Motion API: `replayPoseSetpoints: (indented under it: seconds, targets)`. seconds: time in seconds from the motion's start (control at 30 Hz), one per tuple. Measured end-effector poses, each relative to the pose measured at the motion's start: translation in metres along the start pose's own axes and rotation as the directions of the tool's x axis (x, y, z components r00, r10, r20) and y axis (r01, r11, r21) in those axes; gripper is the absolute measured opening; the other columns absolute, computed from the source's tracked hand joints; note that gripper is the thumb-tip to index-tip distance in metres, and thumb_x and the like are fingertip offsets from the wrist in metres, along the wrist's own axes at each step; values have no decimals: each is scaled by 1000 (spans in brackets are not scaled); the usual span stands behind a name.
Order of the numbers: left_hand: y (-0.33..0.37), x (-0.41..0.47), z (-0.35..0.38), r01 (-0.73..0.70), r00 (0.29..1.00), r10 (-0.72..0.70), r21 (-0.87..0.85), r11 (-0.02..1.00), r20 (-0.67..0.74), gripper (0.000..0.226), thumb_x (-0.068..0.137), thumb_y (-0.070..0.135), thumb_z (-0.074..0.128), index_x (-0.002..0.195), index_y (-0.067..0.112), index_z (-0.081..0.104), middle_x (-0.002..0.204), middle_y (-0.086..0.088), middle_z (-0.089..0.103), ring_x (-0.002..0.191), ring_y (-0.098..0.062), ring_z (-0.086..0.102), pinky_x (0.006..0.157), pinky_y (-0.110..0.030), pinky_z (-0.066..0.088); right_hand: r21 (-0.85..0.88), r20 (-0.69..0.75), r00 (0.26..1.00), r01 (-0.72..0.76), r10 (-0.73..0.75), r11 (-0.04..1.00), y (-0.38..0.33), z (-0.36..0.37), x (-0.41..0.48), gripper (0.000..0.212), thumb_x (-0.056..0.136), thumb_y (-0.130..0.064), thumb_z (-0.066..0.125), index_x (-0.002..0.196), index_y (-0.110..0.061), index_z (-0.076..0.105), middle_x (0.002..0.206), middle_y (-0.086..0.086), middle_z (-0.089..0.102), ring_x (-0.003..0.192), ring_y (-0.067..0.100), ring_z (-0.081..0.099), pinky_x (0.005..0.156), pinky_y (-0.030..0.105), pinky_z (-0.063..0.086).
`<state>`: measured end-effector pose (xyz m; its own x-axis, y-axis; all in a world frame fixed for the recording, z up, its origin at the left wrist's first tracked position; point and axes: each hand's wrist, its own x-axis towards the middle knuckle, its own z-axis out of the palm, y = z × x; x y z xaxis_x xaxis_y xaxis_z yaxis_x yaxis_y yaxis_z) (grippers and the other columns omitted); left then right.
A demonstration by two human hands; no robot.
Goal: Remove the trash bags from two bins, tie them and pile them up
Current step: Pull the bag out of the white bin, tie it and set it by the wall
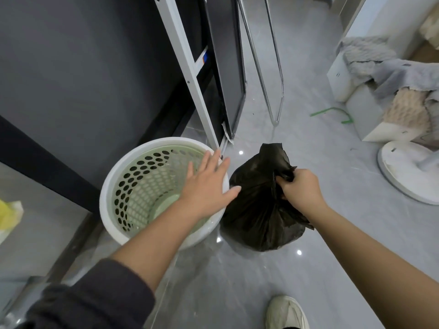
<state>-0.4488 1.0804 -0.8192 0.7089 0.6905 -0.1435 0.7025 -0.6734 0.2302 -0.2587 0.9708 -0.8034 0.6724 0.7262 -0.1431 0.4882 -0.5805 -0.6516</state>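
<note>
So the first bin is already emptied out: you can see straight down into the green perforated liner basket with nothing black left in it, and the black trash bag is sitting on the grey floor just beside the bin, on its right, pretty much touching the white rim. The right hand is clenched around the gathered neck of the bag, bunching the plastic up near the top, with a loose flap sticking up above the fist. The left hand is flat and spread out, holding nothing, hovering over the right edge of the bin rim with the fingertips reaching toward the bag. Whether the neck is actually knotted or just scrunched I honestly can't tell, the dark plastic swallows all the detail, but my guess is the tie isn't done and the free hand is heading over to help with it. Second bin isn't anywhere in view, so that one plus the piling-up looks like it's all left to do. I'd call it well under halfway.
</note>
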Motion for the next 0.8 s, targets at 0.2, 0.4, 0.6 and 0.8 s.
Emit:
replayPoseSetpoints:
  seconds: [0.2,0.4,0.6,0.8]
  targets:
    - [-3,5,25,-26,999,31,174,984,-25,79,88,56,26,152,15,2,160,-3,-12,147,-22,-13,116,-56,0,30,8,1000,-17,16,999,10,0,-2,24,88,-17,59,64,-15,53,64,12,64,61,29,65,61,36,51]
    - [26,-8,18,-134,980,169,284,949,-105,78,89,50,41,149,8,16,157,-13,17,147,-26,11,118,-51,6,92,39,999,-10,6,996,15,-9,-9,22,86,-19,61,76,1,64,67,17,66,65,32,66,68,47,56]
    - [89,-28,58,-53,993,23,-274,960,-114,59,75,58,61,121,25,44,111,10,52,105,-13,52,88,-32,43,285,49,990,-139,131,948,24,-16,-13,23,87,-19,61,75,0,64,67,15,70,56,23,70,65,45,60]
    - [138,-17,119,140,972,-179,-235,962,-152,116,40,80,63,131,14,32,131,-6,49,119,-28,51,90,-46,48,448,108,966,-258,235,856,25,-15,-8,15,86,-11,60,73,-4,64,65,8,72,56,19,71,61,33,61]
